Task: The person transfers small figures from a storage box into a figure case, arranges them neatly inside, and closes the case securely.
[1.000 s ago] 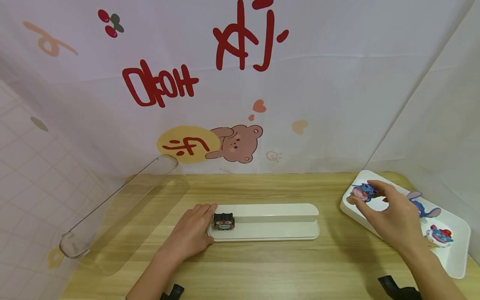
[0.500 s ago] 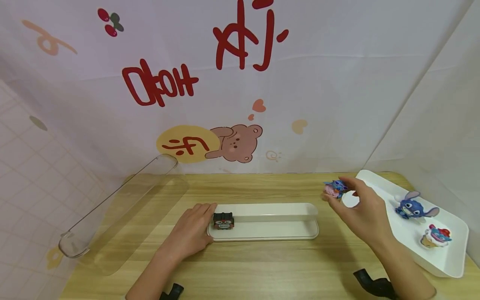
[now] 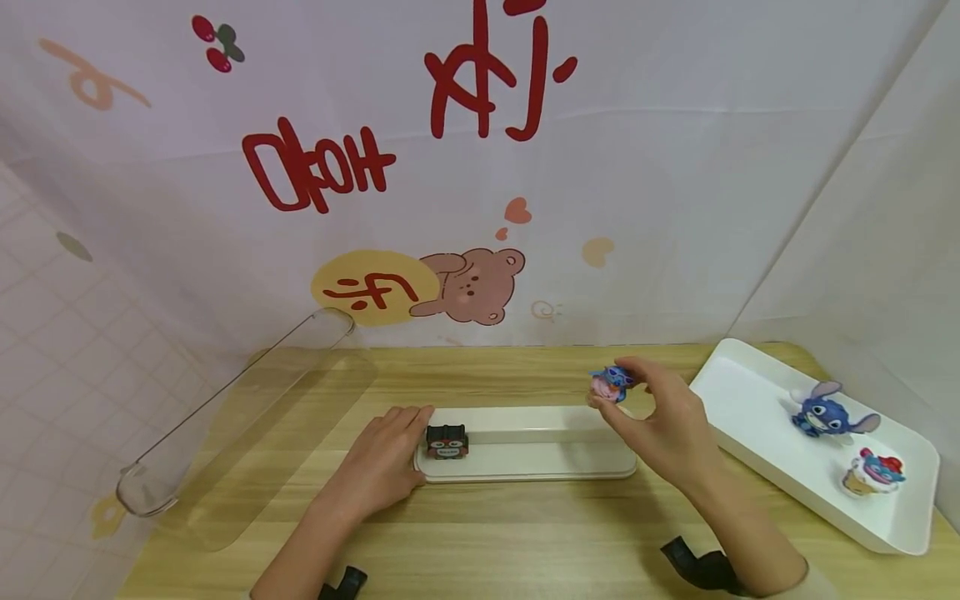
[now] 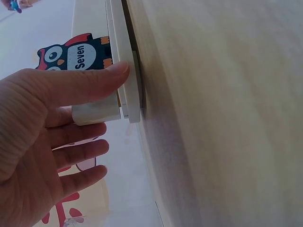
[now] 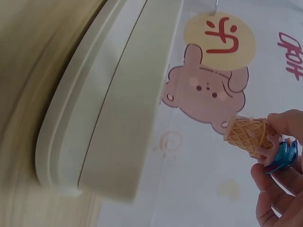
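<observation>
My left hand (image 3: 384,462) grips the left end of a long white stepped display stand (image 3: 540,463), thumb along its front edge and fingers behind. Right beside that thumb, a dark owl figure (image 4: 78,56) lettered "Seven" stands on the lower step. Between thumb and fingertips, my right hand (image 3: 667,429) pinches a small ice-cream cone figurine (image 3: 612,385) with a blue character on top. In the head view it is over the stand's right end. The right wrist view shows its waffle cone (image 5: 248,135) tilted, apart from the stand.
On the right, a white tray (image 3: 750,408) holds a blue big-eared figurine (image 3: 823,412) and another ice-cream cone figurine (image 3: 874,473). A long transparent cover (image 3: 240,425) lies at the left. Wooden tabletop (image 3: 525,533) runs in front of the stand, with a printed cloth (image 3: 660,208) behind.
My right hand has carried the cone figurine leftward out of the white tray to over the stand's right end. The left hand and owl stay in place.
</observation>
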Demonstrator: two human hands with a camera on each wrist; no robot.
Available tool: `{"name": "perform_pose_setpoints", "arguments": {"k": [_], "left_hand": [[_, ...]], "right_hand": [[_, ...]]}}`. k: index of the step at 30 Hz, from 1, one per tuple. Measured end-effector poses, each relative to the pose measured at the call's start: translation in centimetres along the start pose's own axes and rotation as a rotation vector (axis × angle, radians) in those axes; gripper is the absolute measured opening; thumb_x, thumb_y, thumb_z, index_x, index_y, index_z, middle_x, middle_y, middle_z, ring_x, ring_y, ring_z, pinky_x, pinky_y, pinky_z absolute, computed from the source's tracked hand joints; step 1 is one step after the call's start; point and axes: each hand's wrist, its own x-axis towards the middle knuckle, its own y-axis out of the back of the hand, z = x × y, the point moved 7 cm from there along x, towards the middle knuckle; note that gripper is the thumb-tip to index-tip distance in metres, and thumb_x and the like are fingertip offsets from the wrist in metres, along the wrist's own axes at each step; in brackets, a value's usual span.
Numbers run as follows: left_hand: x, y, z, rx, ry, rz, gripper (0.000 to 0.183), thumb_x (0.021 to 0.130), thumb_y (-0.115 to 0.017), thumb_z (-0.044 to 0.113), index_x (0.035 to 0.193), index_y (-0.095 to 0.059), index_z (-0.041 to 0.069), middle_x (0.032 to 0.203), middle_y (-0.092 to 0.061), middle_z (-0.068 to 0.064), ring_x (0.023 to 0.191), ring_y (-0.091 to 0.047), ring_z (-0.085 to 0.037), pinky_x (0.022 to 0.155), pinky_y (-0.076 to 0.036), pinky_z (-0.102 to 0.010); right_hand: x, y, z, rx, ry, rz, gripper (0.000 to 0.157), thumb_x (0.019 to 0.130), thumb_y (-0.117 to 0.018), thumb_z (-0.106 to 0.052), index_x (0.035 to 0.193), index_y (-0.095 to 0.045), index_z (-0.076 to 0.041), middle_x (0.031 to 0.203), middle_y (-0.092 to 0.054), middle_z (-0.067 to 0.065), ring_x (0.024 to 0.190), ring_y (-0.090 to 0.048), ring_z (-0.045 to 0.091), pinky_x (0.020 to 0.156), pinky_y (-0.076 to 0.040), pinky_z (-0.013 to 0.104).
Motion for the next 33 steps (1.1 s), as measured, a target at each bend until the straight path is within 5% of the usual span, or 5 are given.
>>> {"name": "perform_pose_setpoints", "arguments": {"k": [10,18,33], "left_hand": [[0.1,-0.1,0.2,-0.004,-0.007,-0.009,0.093,0.071,-0.098,0.014,0.149,-0.053,-0.004,0.14,-0.061,-0.016,0.129,-0.055,-0.034,0.106,-0.047,-0.054],[0.0,0.0,0.2,0.013,-0.004,0.004,0.093,0.07,-0.099,0.015,0.148,-0.054,-0.004,0.139,-0.062,-0.015,0.128,-0.056,-0.033,0.105,-0.047,-0.054],[0.0,-0.1,0.3,0.022,-0.008,0.004,0.093,0.071,-0.099,0.016,0.148,-0.053,-0.006,0.139,-0.061,-0.017,0.128,-0.056,-0.034,0.105,-0.047,-0.054]], "right_hand": [[-0.1,-3.6,-1.6,0.088,0.051,-0.041,0.053,0.067,-0.097,-0.005,0.113,-0.071,-0.002,0.095,-0.073,-0.001,0.083,-0.067,0.016,0.078,-0.05,0.023],[-0.4,-6.4,-2.8,0.111,0.034,-0.117,0.05,0.071,-0.097,-0.011,0.113,-0.071,-0.003,0.098,-0.072,-0.001,0.089,-0.069,0.017,0.077,-0.058,0.04],[-1.6,-10.2,-4.6,0.078,0.029,-0.242,0.047,0.075,-0.097,-0.023,0.113,-0.073,-0.008,0.104,-0.075,-0.001,0.099,-0.069,0.02,0.089,-0.057,0.042]]}}
